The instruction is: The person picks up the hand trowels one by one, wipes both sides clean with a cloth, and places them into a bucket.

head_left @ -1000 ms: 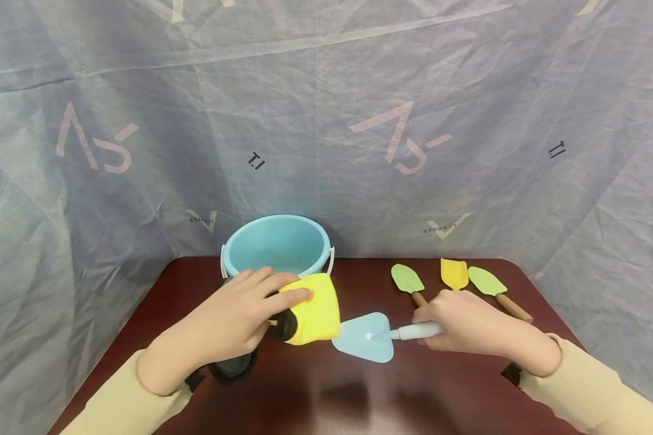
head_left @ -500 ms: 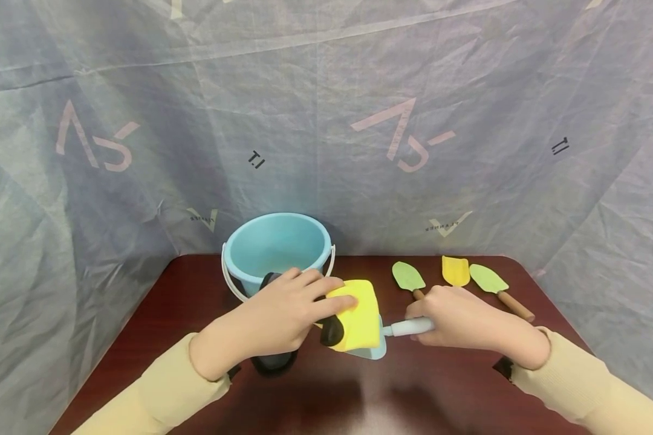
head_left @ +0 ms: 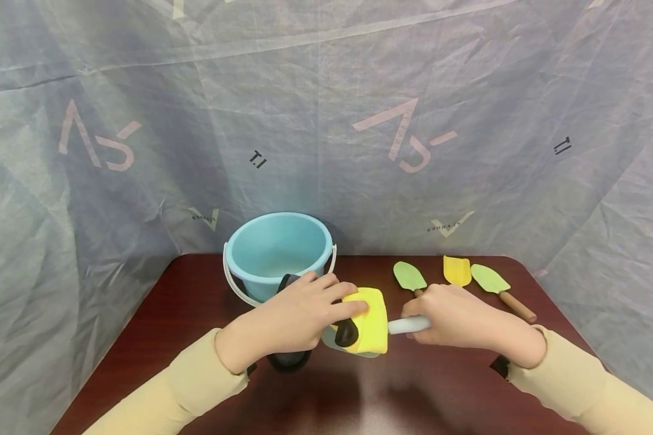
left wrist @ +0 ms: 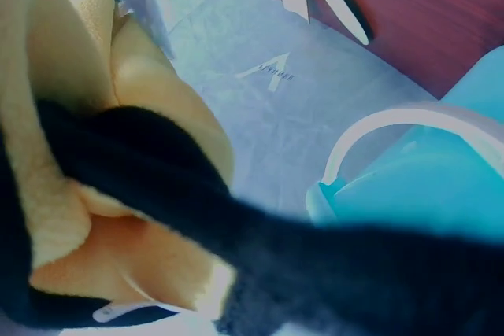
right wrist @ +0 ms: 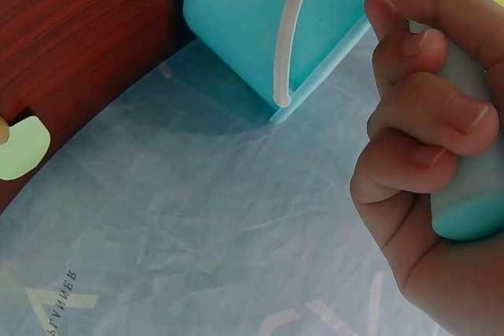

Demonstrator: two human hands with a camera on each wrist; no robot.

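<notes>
We grip yellow cloth [head_left: 375,320] over trowel blade [head_left: 331,340], left hand's [head_left: 305,314] fingers curled; right hand's [head_left: 454,314] fingers clasp handle [head_left: 410,325], presumably steadying blade. Bucket [head_left: 277,232] near surface's [head_left: 185,296] far edge.

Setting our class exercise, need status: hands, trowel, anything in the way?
Right hand holds trowel handle. Left hand grips yellow pad over trowel blade. In head view, yellow pad hides most of it.
</notes>
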